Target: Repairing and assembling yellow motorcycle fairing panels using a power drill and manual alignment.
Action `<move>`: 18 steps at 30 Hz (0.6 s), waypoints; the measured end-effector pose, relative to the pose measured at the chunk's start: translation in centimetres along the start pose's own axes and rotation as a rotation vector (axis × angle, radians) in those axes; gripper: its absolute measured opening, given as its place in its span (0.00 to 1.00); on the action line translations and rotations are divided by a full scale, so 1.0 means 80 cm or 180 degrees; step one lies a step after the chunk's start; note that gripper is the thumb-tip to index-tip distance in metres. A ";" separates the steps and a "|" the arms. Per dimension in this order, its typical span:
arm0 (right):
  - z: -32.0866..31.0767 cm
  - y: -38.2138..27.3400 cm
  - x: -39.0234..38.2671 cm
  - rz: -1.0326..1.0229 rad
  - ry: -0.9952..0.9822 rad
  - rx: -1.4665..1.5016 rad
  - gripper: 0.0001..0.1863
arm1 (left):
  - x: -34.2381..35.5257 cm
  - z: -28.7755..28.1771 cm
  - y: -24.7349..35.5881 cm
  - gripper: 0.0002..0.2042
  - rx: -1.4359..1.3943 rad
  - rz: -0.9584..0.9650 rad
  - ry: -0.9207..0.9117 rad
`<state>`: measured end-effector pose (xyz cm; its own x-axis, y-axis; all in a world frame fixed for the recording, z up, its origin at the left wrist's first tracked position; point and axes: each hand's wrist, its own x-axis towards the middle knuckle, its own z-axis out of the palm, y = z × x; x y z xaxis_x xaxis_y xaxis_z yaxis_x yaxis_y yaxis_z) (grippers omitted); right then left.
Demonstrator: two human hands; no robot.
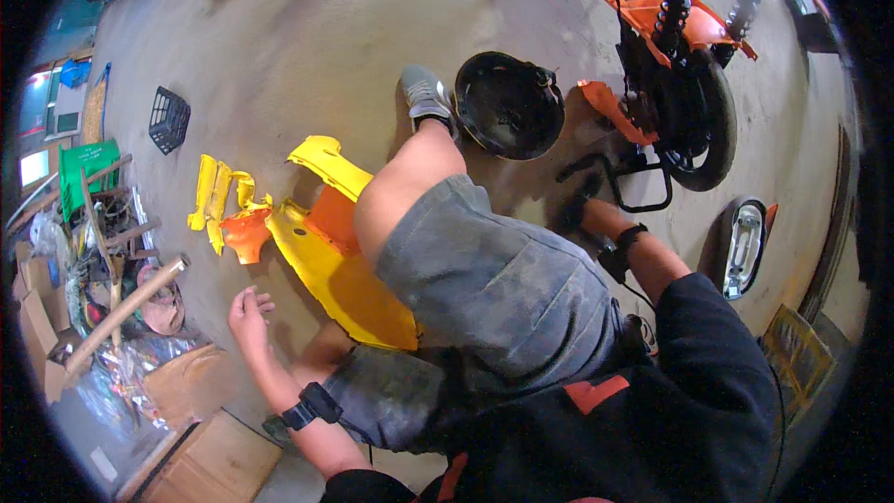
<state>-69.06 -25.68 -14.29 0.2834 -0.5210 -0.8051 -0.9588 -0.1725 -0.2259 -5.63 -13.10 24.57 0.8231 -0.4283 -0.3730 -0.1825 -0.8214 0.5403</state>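
Note:
My left hand [250,319] hangs over the floor with its fingers loosely apart and nothing in them. Close to it lie an orange plastic panel [247,235] and a long yellow body panel [335,289], partly covered by my bent leg. Another yellow panel [328,166] rests behind it, by my knee. My right hand [579,212] reaches down beside my thigh, near a black bent-tube frame [643,200]. Its fingers are dark and blurred there, so whether it holds anything does not show.
A partly stripped scooter with a rear wheel [703,121] stands at the far right. By my shoe [426,91] sits a round black basin [509,104]. A black crate [169,120] is at the far left. Cardboard [209,466] and clutter line the left side; a scooter seat [744,247] lies right.

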 end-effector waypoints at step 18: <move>-0.289 -0.246 0.147 -0.0782 0.0943 -0.0081 0.15 | -0.012 -0.002 0.004 0.14 0.0199 0.0055 -0.0079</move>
<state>-46.40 -47.76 -6.61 0.5020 -0.6799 -0.5345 -0.8617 -0.3409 -0.3757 -6.40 -12.90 25.28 0.8061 -0.4512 -0.3829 -0.2306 -0.8354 0.4990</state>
